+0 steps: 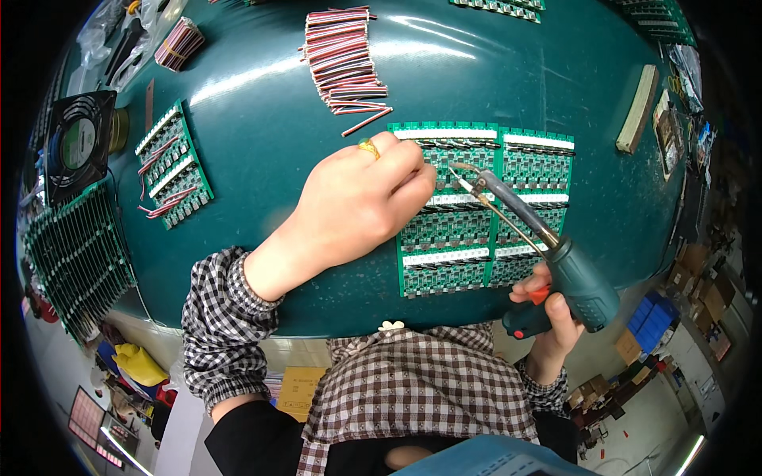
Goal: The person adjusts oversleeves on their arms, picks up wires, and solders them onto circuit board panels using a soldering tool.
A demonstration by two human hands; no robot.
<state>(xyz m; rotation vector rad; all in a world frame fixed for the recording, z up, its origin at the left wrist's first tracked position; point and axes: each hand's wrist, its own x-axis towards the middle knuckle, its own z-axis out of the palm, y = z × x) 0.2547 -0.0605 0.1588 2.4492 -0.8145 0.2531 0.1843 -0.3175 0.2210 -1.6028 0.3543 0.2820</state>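
Note:
My right hand [556,321] is wrapped around the grip of a green soldering gun [583,282] with a red trigger. The gun's metal shaft slants up and left, and its thin tip ends over the panel of green circuit boards [448,230], close to my left fingers. My left hand [357,194], a ring on one finger, is closed above the upper left of this panel. Whatever its fingertips pinch is hidden behind the knuckles. White connector strips and short black wires run in rows across the panel. Beyond my left hand lies a stack of red, black and white wires [341,59].
At left are a smaller board panel with wires [175,166], a black fan [78,143] and a rack of boards [79,254]. A banded wire bundle [180,44] lies far left. A wooden bar [637,109] rests at right on the green table [254,143].

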